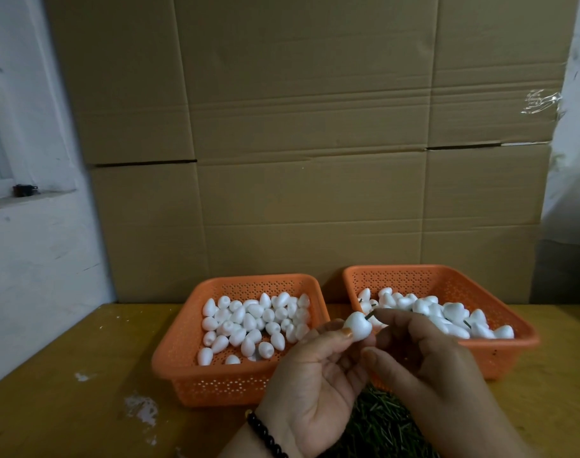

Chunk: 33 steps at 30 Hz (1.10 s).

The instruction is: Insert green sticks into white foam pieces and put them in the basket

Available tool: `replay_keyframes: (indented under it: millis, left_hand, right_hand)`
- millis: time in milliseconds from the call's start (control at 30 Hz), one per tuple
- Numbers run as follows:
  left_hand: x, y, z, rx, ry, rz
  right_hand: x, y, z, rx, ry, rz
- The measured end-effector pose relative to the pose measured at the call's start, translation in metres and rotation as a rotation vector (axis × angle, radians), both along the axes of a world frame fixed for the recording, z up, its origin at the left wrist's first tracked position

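My left hand (310,381) pinches a white foam piece (358,326) between thumb and fingers above the table. A short green stick (369,316) pokes out of its upper right side, and my right hand (427,365) pinches that stick at its fingertip. The left orange basket (176,361) holds several plain foam pieces (252,322). The right orange basket (520,345) holds several foam pieces with green sticks in them (447,317). A pile of loose green sticks (378,421) lies on the table under my hands.
The wooden table (67,391) carries white foam crumbs (140,408) at the left. A wall of cardboard boxes (308,143) stands right behind the baskets. At the far left a white wall has a window ledge (24,193).
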<state>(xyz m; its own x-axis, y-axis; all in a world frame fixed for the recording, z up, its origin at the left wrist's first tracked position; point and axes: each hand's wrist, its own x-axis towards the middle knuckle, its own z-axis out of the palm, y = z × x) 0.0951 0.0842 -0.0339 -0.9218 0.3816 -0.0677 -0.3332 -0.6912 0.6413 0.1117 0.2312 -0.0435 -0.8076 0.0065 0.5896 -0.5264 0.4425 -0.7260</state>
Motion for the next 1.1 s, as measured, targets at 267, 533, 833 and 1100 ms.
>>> replay_keyframes:
  millis: [267, 533, 833, 1100]
  left_hand:
    - [0.004, 0.004, -0.004, -0.129, 0.024, -0.101]
    - [0.000, -0.001, 0.000, -0.192, -0.089, 0.051]
    - [-0.005, -0.005, 0.000, -0.129, -0.141, 0.108]
    - [-0.008, -0.006, -0.001, -0.138, -0.148, 0.130]
  right_hand:
    - [-0.004, 0.003, 0.001, -0.250, -0.119, 0.203]
    - [-0.030, 0.037, -0.008, 0.101, 0.012, -0.322]
    - [-0.054, 0.066, -0.031, 0.396, -0.001, -0.619]
    - [-0.059, 0.066, -0.038, 0.530, -0.026, -0.583]
